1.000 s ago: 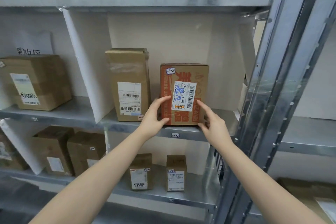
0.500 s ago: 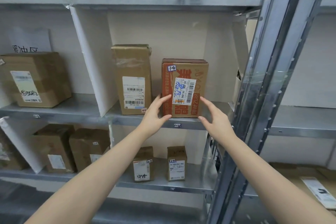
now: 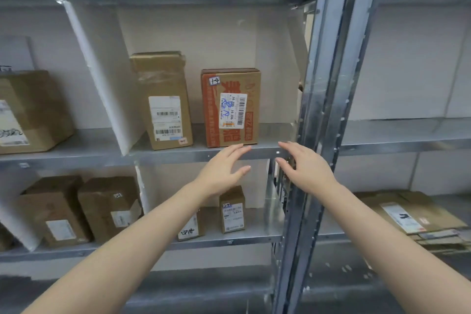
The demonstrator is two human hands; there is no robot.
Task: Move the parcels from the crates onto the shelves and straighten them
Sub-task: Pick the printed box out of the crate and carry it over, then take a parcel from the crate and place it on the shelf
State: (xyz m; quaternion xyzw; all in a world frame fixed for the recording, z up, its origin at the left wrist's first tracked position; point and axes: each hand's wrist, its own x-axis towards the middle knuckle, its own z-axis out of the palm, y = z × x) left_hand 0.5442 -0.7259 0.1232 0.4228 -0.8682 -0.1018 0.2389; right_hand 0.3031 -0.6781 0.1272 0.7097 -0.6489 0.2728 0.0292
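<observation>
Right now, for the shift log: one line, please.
orange parcel: upright on shelf | left hand: open | right hand: open

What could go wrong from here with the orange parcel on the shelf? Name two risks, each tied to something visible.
1. The orange parcel stands upright near the front edge of the shelf, with neither the left hand nor the right hand on it; a stray knock could tip it forward.
2. The right hand hangs close to the metal upright, so it might scrape against it.
</observation>
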